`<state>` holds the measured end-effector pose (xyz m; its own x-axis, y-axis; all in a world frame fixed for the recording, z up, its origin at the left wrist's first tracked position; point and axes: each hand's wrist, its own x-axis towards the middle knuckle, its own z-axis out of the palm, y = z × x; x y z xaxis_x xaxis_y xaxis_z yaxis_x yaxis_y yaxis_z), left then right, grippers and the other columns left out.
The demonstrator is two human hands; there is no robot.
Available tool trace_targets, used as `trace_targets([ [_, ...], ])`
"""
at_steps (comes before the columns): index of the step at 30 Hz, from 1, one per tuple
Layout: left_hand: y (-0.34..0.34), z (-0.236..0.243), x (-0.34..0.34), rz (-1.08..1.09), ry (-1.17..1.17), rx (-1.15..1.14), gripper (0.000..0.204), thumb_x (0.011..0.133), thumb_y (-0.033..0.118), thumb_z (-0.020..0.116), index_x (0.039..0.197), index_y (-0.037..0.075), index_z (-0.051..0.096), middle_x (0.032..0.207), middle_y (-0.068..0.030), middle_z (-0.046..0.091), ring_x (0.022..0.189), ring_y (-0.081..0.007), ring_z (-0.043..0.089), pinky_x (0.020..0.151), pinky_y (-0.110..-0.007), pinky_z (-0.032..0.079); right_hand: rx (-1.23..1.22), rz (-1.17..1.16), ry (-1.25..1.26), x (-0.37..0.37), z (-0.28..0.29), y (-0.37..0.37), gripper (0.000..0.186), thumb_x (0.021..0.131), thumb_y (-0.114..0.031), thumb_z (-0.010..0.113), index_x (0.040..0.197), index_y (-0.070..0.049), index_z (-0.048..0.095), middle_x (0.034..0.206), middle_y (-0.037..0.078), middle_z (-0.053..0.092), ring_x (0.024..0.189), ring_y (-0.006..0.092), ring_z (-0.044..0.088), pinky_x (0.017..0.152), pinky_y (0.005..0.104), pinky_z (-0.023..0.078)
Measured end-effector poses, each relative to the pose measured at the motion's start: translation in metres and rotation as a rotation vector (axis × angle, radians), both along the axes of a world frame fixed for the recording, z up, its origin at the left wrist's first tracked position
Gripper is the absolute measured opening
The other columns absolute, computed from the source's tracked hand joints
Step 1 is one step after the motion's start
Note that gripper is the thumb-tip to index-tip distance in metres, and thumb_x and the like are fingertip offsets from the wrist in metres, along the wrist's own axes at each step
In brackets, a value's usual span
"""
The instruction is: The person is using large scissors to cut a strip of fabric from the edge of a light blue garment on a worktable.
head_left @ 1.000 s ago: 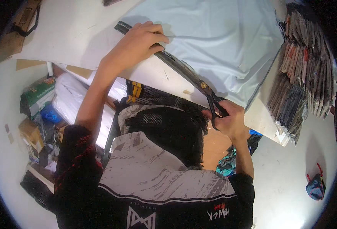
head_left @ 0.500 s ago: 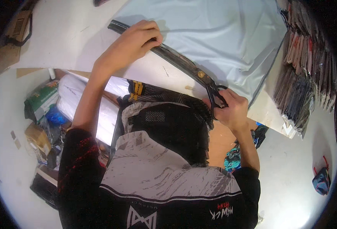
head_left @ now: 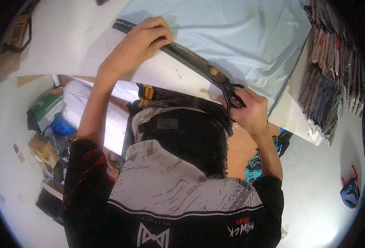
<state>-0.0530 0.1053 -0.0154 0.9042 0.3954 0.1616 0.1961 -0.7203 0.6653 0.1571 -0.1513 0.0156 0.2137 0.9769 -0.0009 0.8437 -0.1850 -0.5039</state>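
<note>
Right hand (head_left: 252, 108) clamped on scissors (head_left: 214, 72); left hand (head_left: 145, 38) pinching dark strip (head_left: 123, 26), pale lettering, at scissors' blade end. Shirt (head_left: 186, 186) nearside of scissors: white, red lettering.

Garment workshop, large shears (head_left: 212, 70), pale cloth (head_left: 236, 37), stacked packets (head_left: 329, 68)

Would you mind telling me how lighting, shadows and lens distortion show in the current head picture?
Head view: the corners fall to black; head view: glare washes out the floor at lower right; head view: a soft shadow lies on the white table beside the left hand; head view: the scissors look reasonably sharp.
</note>
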Motion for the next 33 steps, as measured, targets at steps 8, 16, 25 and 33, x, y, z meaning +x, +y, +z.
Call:
trace_targets([
  [8,-0.036,-0.007,-0.018,0.3,-0.094,0.039,0.022,0.083,0.011,0.072,0.104,0.005,0.069,0.115,-0.0079,0.061,0.109,-0.0276,0.058,0.093,-0.037,0.046,-0.022,-0.027,0.074,-0.002,-0.001,0.001,0.026,0.071,-0.019,0.087,0.079,-0.002,0.069,0.062,0.007,0.058,0.051,0.018,0.054,0.049,0.0299,0.042],
  [16,-0.079,-0.017,-0.026,0.434,-0.024,0.239,0.039,0.081,0.012,0.075,0.12,0.011,0.069,0.138,-0.0118,0.054,0.133,-0.0326,0.046,0.111,-0.051,0.032,-0.017,0.002,0.089,-0.002,0.004,0.003,0.028,0.07,-0.019,0.087,0.073,-0.001,0.065,0.059,0.009,0.055,0.049,0.0214,0.052,0.048,0.0322,0.04],
  [25,-0.083,-0.022,-0.027,0.456,-0.069,0.216,0.037,0.083,0.014,0.072,0.12,0.012,0.069,0.138,-0.0117,0.053,0.133,-0.0315,0.046,0.112,-0.052,0.03,-0.1,0.03,0.095,-0.002,0.009,0.004,0.032,0.069,-0.025,0.088,0.072,-0.003,0.064,0.06,0.008,0.057,0.048,0.0239,0.055,0.048,0.0331,0.043],
  [33,-0.084,-0.022,-0.026,0.455,-0.072,0.215,0.035,0.084,0.015,0.071,0.119,0.012,0.069,0.139,-0.0111,0.052,0.133,-0.0312,0.045,0.113,-0.052,0.029,-0.084,0.02,0.066,-0.009,0.012,0.013,0.032,0.069,-0.024,0.088,0.071,-0.003,0.063,0.06,0.008,0.057,0.049,0.0238,0.056,0.048,0.0334,0.043],
])
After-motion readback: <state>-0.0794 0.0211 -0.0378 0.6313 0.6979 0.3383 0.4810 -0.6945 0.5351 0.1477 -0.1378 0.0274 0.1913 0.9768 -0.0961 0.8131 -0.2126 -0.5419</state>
